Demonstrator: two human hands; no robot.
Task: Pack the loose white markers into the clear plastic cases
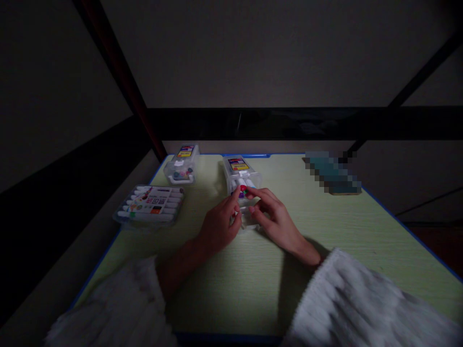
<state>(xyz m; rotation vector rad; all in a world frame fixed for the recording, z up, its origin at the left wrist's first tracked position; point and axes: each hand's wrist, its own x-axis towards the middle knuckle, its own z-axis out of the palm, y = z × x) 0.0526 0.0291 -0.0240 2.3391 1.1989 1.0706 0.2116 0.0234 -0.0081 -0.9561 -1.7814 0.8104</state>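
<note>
A clear plastic marker case (239, 166) with a yellow and red label lies on the table in front of me, its near end open and the lid (248, 222) folded down toward me. White markers show in the opening, among them one with a red end (243, 188); purple and green ends sit just below. My left hand (221, 222) reaches in from the left, index finger stretched to the red end, thumb apart from it. From the other side my right hand (277, 219) brings its index fingertip to the same marker, thumb spread lower near the lid. Neither hand visibly grips anything.
A second clear case (182, 168) with colored marker ends stands at the back left. Nearer, a flat clear pack of white markers (152, 205) lies by the left edge. A pixelated flat teal object (333, 172) rests at the back right. The pale green table (224, 289) has blue edges.
</note>
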